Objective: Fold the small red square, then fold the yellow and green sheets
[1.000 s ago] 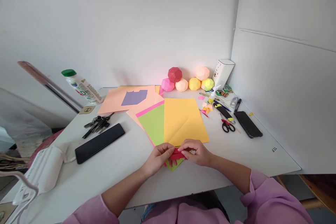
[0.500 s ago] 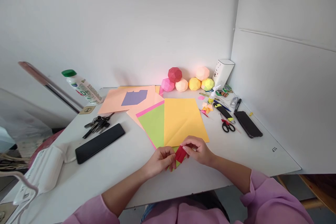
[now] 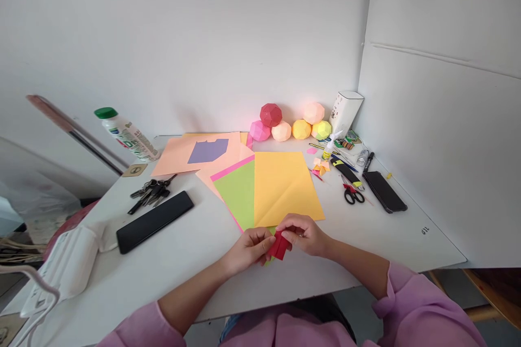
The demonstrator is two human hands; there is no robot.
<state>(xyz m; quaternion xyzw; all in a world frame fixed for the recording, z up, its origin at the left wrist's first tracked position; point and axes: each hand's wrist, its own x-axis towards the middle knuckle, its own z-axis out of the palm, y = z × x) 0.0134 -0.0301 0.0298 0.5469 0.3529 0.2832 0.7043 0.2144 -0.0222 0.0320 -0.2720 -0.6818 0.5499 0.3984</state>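
A small piece of red paper (image 3: pixel 279 247) is held between my two hands, just above the table's front part. My left hand (image 3: pixel 251 245) pinches its left edge with thumb and fingertips. My right hand (image 3: pixel 304 234) grips the upper right part, thumb in front, fingers curled behind. The paper looks folded, though the fingers cover some of it. Right behind the hands lies a yellow-orange sheet (image 3: pixel 285 184), overlapping a green sheet (image 3: pixel 237 195) with a pink sheet's edge showing beneath.
Several faceted paper balls (image 3: pixel 271 115) stand along the wall. Scissors (image 3: pixel 354 195), a yellow-black cutter (image 3: pixel 347 172), a glue bottle (image 3: pixel 326 150) and a phone (image 3: pixel 385 191) lie right. A black slab-like device (image 3: pixel 155 222), keys (image 3: pixel 152 191) and a white power strip (image 3: pixel 67 265) lie left.
The red paper has turned and shifted slightly down in my hands. My right hand has moved a little left, closer to my left hand.
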